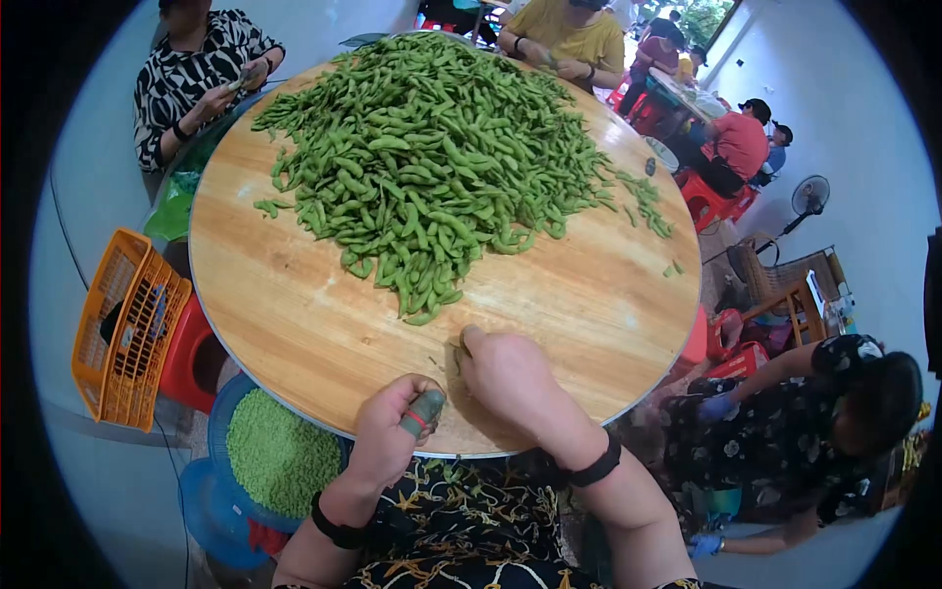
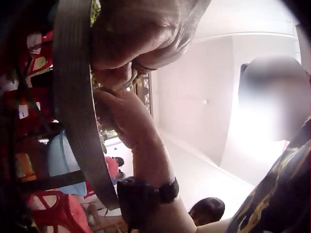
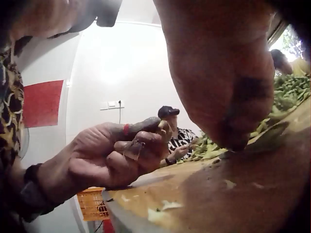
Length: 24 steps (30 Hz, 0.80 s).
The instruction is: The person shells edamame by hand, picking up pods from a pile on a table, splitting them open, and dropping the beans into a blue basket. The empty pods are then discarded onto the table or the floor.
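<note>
My left hand (image 1: pixel 388 427) is at the near table edge, its fingers curled in. A dark green cover (image 1: pixel 423 412) with a red band wraps its thumb. In the right wrist view the left hand (image 3: pixel 116 155) has its thumb laid along the bent index finger. My right hand (image 1: pixel 515 378) bends downward, its fingertips right at the wooden tabletop (image 1: pixel 294 304); what its fingers hold I cannot tell. Just beyond it rises a large heap of green soybean pods (image 1: pixel 432 157). Small green scraps (image 3: pixel 165 208) lie on the wood beside the left hand.
A blue basin of shelled green beans (image 1: pixel 280 456) stands below the table at left, near a red stool (image 1: pixel 186 363) and an orange crate (image 1: pixel 128 329). People sit around the table, one in yellow (image 1: pixel 579 39). At right a person in a dark floral top (image 1: pixel 756 432) bends over.
</note>
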Each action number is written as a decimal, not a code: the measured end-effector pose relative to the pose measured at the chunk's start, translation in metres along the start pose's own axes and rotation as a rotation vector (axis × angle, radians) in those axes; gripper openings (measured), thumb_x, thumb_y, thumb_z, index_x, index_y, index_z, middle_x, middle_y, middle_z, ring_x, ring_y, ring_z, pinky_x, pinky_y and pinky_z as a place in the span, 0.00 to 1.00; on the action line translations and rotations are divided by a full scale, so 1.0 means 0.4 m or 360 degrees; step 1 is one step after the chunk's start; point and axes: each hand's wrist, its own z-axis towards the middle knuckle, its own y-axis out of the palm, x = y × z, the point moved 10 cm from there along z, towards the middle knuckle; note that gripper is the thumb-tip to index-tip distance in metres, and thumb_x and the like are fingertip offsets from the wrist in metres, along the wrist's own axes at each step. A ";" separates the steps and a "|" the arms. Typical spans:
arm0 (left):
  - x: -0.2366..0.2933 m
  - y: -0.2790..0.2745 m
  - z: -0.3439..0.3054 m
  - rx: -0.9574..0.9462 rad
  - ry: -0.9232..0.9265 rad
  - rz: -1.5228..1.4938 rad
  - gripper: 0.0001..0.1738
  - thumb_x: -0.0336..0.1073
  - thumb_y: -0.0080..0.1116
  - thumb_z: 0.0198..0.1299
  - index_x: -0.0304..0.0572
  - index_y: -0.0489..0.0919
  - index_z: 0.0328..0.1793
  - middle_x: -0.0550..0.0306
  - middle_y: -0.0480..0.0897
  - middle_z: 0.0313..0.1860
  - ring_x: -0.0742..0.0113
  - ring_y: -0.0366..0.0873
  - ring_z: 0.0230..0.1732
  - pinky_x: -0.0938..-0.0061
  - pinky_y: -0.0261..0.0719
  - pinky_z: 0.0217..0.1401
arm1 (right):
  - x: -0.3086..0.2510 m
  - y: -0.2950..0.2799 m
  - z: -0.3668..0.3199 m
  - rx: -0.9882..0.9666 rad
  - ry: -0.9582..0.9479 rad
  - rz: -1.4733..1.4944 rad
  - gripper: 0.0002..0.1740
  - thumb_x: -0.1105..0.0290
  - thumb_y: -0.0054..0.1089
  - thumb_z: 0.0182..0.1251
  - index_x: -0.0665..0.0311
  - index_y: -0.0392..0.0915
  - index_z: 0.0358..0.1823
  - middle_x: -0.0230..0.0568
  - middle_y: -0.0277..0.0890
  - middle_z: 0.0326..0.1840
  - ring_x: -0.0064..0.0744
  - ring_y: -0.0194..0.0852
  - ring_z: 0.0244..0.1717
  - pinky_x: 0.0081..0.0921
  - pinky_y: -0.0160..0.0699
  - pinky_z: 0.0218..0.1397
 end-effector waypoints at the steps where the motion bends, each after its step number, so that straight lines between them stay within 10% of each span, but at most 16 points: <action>1: 0.000 -0.011 -0.003 0.0068 0.0017 0.0135 0.11 0.23 0.44 0.62 0.38 0.74 0.47 0.64 0.74 0.28 0.83 0.66 0.25 0.89 0.62 0.26 | 0.009 -0.011 -0.014 0.0050 0.0005 0.0116 0.06 0.71 0.48 0.57 0.66 0.71 0.28 0.52 0.76 0.22 0.50 0.77 0.25 0.42 0.75 0.28; 6: 0.023 0.087 -0.034 -0.0305 -0.0035 0.0264 0.19 0.24 0.49 0.61 0.40 0.71 0.59 0.63 0.77 0.30 0.83 0.68 0.25 0.89 0.65 0.26 | 0.048 -0.040 -0.085 0.0307 -0.0139 0.0623 0.07 0.68 0.51 0.62 0.65 0.74 0.32 0.44 0.75 0.19 0.40 0.75 0.20 0.34 0.70 0.23; 8: 0.016 0.052 -0.020 -0.0119 0.0009 0.0271 0.20 0.25 0.52 0.61 0.41 0.71 0.60 0.64 0.77 0.30 0.83 0.69 0.26 0.89 0.65 0.25 | 0.066 0.065 -0.122 -0.0339 0.0424 0.2069 0.10 0.65 0.53 0.65 0.65 0.74 0.33 0.29 0.68 0.15 0.22 0.65 0.15 0.21 0.61 0.19; 12: -0.014 0.059 -0.003 -0.0109 -0.0006 -0.0325 0.14 0.27 0.55 0.59 0.37 0.75 0.52 0.64 0.78 0.31 0.84 0.69 0.26 0.90 0.63 0.23 | -0.028 0.094 -0.175 -0.0705 0.0590 0.2884 0.10 0.65 0.47 0.70 0.64 0.72 0.35 0.22 0.60 0.14 0.11 0.50 0.12 0.11 0.46 0.16; 24: 0.020 0.013 0.002 0.0196 0.0307 -0.0107 0.03 0.22 0.54 0.55 0.38 0.75 0.35 0.63 0.76 0.33 0.79 0.70 0.31 0.86 0.68 0.32 | -0.044 0.096 -0.181 -0.0690 0.0263 0.2557 0.15 0.63 0.38 0.74 0.63 0.69 0.32 0.25 0.64 0.19 0.14 0.57 0.18 0.12 0.55 0.21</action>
